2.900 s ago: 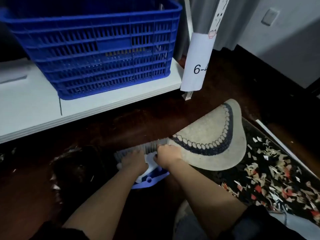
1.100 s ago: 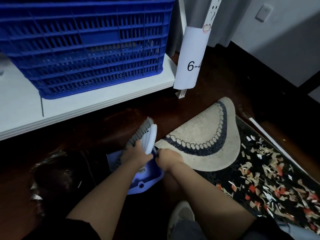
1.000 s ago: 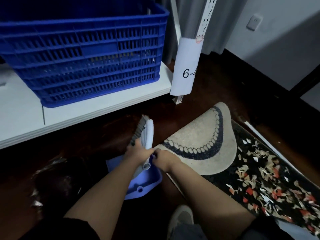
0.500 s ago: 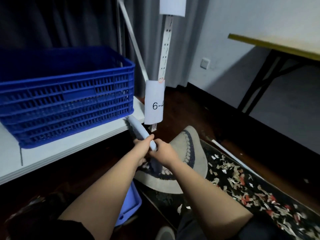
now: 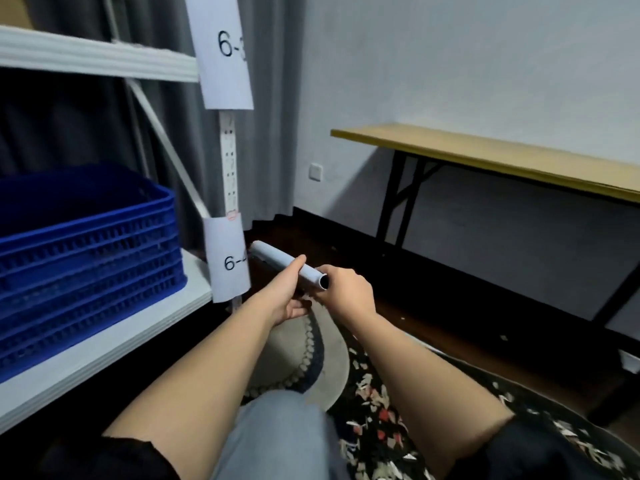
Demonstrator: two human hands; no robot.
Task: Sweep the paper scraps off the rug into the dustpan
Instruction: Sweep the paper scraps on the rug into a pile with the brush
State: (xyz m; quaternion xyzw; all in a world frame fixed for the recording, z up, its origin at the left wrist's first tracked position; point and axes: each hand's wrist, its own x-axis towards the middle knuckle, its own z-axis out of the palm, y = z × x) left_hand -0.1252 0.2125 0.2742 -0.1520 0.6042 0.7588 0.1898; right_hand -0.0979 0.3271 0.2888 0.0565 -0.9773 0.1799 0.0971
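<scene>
Left hand (image 5: 290, 295) wraps the pale tubular brush handle (image 5: 287, 265) mid-length, right hand (image 5: 348, 292) closes round its open near end; brush head is hidden behind the hands. Left: blue crate (image 5: 86, 244) on white shelf (image 5: 104, 344), edge near the left forearm. Centre: rug (image 5: 304, 362) with its beige flap folded over, paper scraps (image 5: 377, 403) on the dark part, partly covered by a knee; open floor right, under the table (image 5: 502, 157); dustpan not visible.

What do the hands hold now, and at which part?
Both hold the brush handle: left hand round its middle, right hand at its open end.
</scene>
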